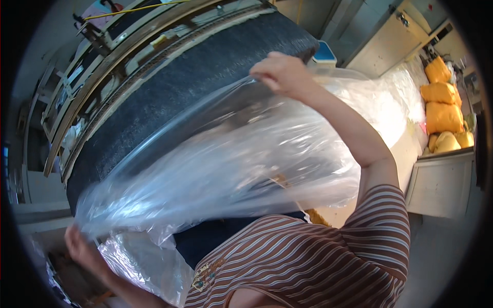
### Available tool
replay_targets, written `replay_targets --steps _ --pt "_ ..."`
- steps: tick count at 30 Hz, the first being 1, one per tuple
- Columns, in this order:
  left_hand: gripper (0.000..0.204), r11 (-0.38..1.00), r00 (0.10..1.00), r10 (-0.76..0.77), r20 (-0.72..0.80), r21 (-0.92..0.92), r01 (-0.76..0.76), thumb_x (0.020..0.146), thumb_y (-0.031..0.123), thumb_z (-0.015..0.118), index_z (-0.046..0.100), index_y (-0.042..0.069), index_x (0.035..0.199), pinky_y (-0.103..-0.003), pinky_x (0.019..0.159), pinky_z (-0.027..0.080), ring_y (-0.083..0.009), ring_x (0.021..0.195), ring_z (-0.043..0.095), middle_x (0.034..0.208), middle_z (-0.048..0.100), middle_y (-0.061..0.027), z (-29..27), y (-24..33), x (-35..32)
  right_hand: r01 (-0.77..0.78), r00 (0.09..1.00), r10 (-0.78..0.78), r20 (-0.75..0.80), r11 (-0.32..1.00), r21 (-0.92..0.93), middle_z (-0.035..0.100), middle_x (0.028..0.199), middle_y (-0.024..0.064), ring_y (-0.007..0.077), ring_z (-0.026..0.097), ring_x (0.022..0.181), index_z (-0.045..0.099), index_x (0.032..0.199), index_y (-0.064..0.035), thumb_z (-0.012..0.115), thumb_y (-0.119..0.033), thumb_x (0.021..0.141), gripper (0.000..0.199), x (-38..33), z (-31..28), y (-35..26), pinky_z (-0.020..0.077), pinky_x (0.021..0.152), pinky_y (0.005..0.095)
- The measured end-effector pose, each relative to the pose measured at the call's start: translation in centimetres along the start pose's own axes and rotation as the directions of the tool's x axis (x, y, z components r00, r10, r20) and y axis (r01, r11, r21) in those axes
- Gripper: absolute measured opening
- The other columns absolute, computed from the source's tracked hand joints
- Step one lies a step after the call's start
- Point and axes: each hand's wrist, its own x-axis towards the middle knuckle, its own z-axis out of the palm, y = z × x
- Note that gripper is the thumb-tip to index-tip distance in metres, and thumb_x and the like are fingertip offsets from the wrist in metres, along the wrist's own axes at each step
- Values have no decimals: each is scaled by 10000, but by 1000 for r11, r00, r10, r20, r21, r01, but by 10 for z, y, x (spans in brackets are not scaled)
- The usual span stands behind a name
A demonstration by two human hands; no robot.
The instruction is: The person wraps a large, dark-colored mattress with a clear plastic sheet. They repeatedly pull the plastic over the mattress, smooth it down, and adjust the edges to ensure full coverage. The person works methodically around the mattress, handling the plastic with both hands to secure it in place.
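Along a dark surface (169, 90), orange bundles (444, 118) off right, left fingers (73, 237) and right fingers (263, 70) close on clear plastic sheeting (221, 159).

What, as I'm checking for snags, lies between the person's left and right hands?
Clear plastic film spans the stretch from the left hand to the right hand, as the head view shows.

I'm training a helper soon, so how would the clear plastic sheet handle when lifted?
The sheet is probably floppy, creasing between left hand and right hand. Being see-through, it's likely thin and light; its glossy shine suggests slipperiness.
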Motion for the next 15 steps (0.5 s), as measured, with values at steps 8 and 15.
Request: replay_targets --steps 8,15 --pt "308 814 873 160 -462 562 148 964 256 493 609 24 1129 -303 889 435 -204 984 575 1087 614 -98 -187 -105 27 -333 757 -125 642 771 543 638 703 56 251 591 686 685 785 -131 683 -396 783 266 -94 29 -63 439 591 372" --pt "344 828 960 106 -259 557 59 973 301 475 623 27 1118 -319 904 437 -230 996 587 1106 626 -115 -109 -220 112 -95 501 279 819 959 -268 629 742 -19 207 572 898 696 708 -236 699 -482 656 252 -308 -45 49 397 743 435"
